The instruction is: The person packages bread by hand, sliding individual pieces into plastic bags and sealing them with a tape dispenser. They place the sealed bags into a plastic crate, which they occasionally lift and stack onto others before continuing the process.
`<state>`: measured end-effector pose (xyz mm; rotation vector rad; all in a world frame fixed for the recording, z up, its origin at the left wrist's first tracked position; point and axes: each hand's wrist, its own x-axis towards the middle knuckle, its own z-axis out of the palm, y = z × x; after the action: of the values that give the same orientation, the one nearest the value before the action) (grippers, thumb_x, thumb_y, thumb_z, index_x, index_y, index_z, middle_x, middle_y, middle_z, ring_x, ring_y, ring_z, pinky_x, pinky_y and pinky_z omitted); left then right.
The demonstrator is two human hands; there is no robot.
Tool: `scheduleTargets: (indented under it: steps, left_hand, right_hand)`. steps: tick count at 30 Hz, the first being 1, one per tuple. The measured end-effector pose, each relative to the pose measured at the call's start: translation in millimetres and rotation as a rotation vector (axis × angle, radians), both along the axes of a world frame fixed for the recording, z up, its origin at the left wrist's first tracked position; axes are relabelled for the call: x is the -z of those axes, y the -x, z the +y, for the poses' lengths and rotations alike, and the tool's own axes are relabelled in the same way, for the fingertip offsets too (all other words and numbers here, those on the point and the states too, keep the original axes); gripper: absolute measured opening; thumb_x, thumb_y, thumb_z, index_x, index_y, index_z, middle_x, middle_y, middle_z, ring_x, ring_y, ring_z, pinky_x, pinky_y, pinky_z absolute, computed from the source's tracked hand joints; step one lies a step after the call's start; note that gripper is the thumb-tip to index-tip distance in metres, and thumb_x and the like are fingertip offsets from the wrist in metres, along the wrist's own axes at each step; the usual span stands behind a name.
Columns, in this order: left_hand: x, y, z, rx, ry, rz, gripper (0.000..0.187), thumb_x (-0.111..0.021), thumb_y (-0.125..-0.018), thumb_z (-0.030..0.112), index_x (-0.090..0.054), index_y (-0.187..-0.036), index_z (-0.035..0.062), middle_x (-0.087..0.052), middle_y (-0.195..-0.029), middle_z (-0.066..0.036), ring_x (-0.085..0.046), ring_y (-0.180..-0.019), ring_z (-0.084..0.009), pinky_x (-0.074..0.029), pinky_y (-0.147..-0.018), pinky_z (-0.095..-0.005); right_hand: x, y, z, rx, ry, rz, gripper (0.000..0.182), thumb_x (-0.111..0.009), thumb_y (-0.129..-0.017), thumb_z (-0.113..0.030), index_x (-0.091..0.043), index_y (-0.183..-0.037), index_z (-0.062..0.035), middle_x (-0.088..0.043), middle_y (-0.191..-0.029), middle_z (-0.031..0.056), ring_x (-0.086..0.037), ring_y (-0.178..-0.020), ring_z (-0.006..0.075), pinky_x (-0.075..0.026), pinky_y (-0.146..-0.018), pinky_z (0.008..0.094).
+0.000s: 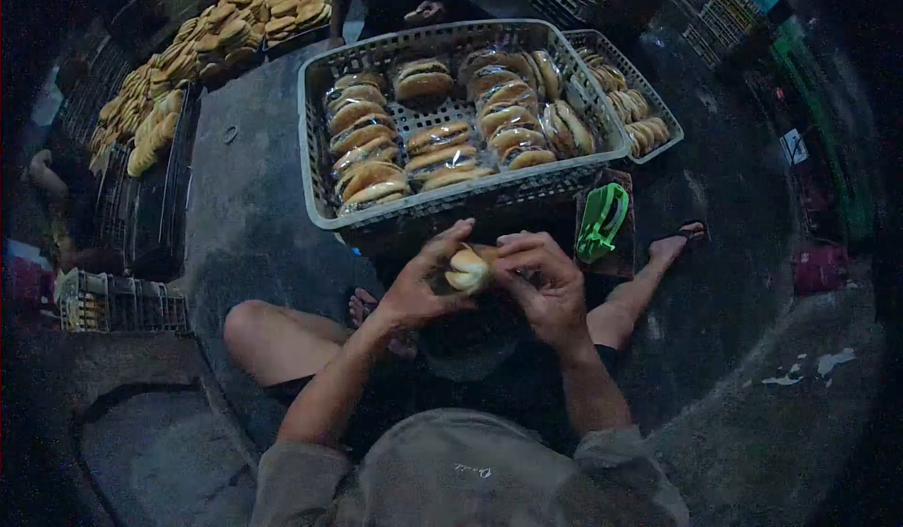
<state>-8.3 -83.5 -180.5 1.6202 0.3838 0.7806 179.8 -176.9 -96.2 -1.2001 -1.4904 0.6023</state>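
Note:
My left hand [428,281] is closed around a pale, golden-topped bun [467,270], held above my lap with its end facing me. Close against the bun's right side, my right hand [546,287] has its thumb and fingers pinched together; whatever lies between them is too small to make out. Just beyond both hands stands a grey plastic crate [315,184] with rows of filled buns [362,132] in clear wrapping. A bright green plastic tool with a loop-shaped frame [604,222] rests on a block right of the crate.
A smaller crate [663,118] of buns adjoins the big one at right. Far left, trays hold piles of flat buns [226,29]. Another person's hand [425,12] shows behind the crate. A low rack [122,303] is at left; my legs flank the work area.

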Motion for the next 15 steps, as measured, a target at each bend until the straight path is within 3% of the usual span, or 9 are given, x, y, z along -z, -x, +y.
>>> scheduleTargets:
  steps: [1,3,4,5,6,8,9,12,15]
  left_hand:
    - [6.1,1.1,-5.4,0.001,0.012,0.003,0.079,-0.085,-0.067,0.008,-0.046,-0.136,0.0045,-0.041,-0.147,-0.014,-0.040,-0.136,-0.0269,-0.035,-0.111,-0.0408]
    - [8.0,-4.1,-12.2,-0.061,0.187,-0.112,0.068,-0.083,-0.074,0.013,-0.049,-0.132,0.0039,-0.052,-0.133,-0.011,-0.051,-0.121,-0.0209,-0.044,-0.101,-0.0349]
    - [4.3,-7.6,-14.9,-0.095,0.271,-0.169,0.063,-0.082,-0.077,0.016,-0.050,-0.130,0.0036,-0.058,-0.126,-0.009,-0.056,-0.114,-0.0178,-0.048,-0.095,-0.0319]
    - [-0.8,-8.0,-21.3,-0.217,0.227,-0.118,0.051,-0.073,-0.087,0.024,-0.051,-0.127,0.0031,-0.061,-0.114,-0.006,-0.058,-0.107,-0.0160,-0.048,-0.093,-0.0309]
    - [0.2,-11.4,-23.8,-0.219,0.228,-0.117,0.051,-0.073,-0.087,0.024,-0.051,-0.127,0.0031,-0.061,-0.114,-0.006,-0.058,-0.107,-0.0160,-0.048,-0.093,-0.0309]
    - [3.8,-17.1,-26.3,-0.396,0.538,-0.311,0.049,-0.060,-0.095,0.037,-0.051,-0.126,0.0013,-0.061,-0.112,-0.007,-0.059,-0.105,-0.0150,-0.049,-0.091,-0.0308]
    - [-4.7,-16.9,-26.9,-0.424,0.471,-0.242,0.053,-0.045,-0.101,0.045,-0.050,-0.127,-0.0004,-0.061,-0.115,-0.008,-0.060,-0.104,-0.0155,-0.049,-0.092,-0.0307]
    - [-21.2,-21.3,-26.2,-0.471,0.611,-0.245,0.052,-0.038,-0.103,0.043,-0.049,-0.129,-0.0013,-0.062,-0.117,-0.009,-0.061,-0.103,-0.0176,-0.049,-0.091,-0.0315]
    - [-11.3,-18.5,-23.4,-0.496,0.594,-0.179,0.049,-0.036,-0.105,0.038,-0.047,-0.133,-0.0007,-0.060,-0.123,-0.012,-0.061,-0.107,-0.0205,-0.048,-0.094,-0.0326]
  right_hand:
    - [0.5,2.3,-2.4,0.001,0.012,0.003,0.011,-0.071,-0.085,-0.005,-0.067,-0.095,-0.0030,-0.064,-0.109,0.0105,-0.061,-0.109,0.0206,-0.051,-0.091,0.0355]
    - [0.0,7.3,0.7,-0.026,0.145,0.346,0.017,-0.073,-0.084,-0.008,-0.065,-0.099,-0.0031,-0.065,-0.100,0.0084,-0.062,-0.105,0.0185,-0.051,-0.090,0.0349]
    - [1.8,10.0,1.5,-0.024,0.144,0.344,0.017,-0.073,-0.084,-0.008,-0.065,-0.099,-0.0031,-0.065,-0.100,0.0084,-0.062,-0.105,0.0185,-0.051,-0.090,0.0349]
    - [6.6,13.9,0.9,0.123,0.209,0.385,0.018,-0.072,-0.086,-0.010,-0.064,-0.101,-0.0030,-0.064,-0.097,0.0079,-0.062,-0.100,0.0171,-0.051,-0.088,0.0333]
    - [13.0,16.8,-0.8,0.270,0.275,0.425,0.020,-0.070,-0.088,-0.012,-0.062,-0.103,-0.0029,-0.063,-0.094,0.0073,-0.062,-0.096,0.0157,-0.051,-0.086,0.0317]
    - [37.8,11.5,-10.7,0.248,0.405,0.391,0.020,-0.067,-0.091,-0.015,-0.060,-0.104,-0.0024,-0.062,-0.095,0.0072,-0.061,-0.093,0.0142,-0.050,-0.084,0.0299]
    - [47.9,8.5,-14.6,0.230,0.533,0.355,0.021,-0.064,-0.094,-0.018,-0.057,-0.105,-0.0019,-0.061,-0.096,0.0070,-0.059,-0.090,0.0126,-0.049,-0.081,0.0281]
    - [61.4,20.7,-16.3,0.332,0.415,0.360,0.020,-0.057,-0.098,-0.021,-0.055,-0.101,-0.0022,-0.060,-0.095,0.0059,-0.056,-0.087,0.0109,-0.047,-0.077,0.0270]
    - [62.2,24.2,-10.9,0.373,0.404,0.418,0.017,-0.055,-0.099,-0.020,-0.053,-0.103,-0.0034,-0.058,-0.091,0.0040,-0.054,-0.086,0.0104,-0.045,-0.078,0.0270]
